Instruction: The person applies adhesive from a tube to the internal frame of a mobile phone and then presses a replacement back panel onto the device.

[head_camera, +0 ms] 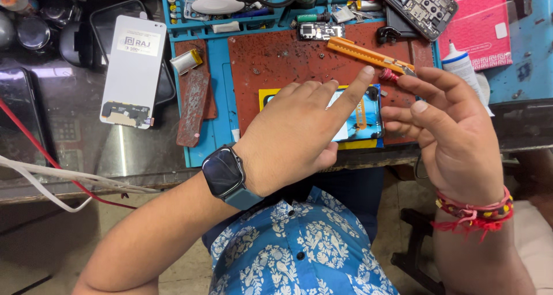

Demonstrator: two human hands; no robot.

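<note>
Opened smartphone (360,119), back cover off, flat on the red repair mat (276,59), near the bench's front edge. Left hand (299,133) spread over the phone, forefinger stretched out, gripping nothing, smartwatch (226,173) on the wrist. Right hand (446,128) just right of the phone, fingers loosely curled, pinching a small red-tipped tool (389,75). Orange utility knife (368,55) lying beyond the phone. White rectangular screen panel (133,70) with a label, well left of the phone. Pink box (481,24) far right.

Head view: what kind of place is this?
Probably a phone repair bench: an opened phone under the left hand, a spare screen panel and a loose circuit board on a blue work mat.
</note>
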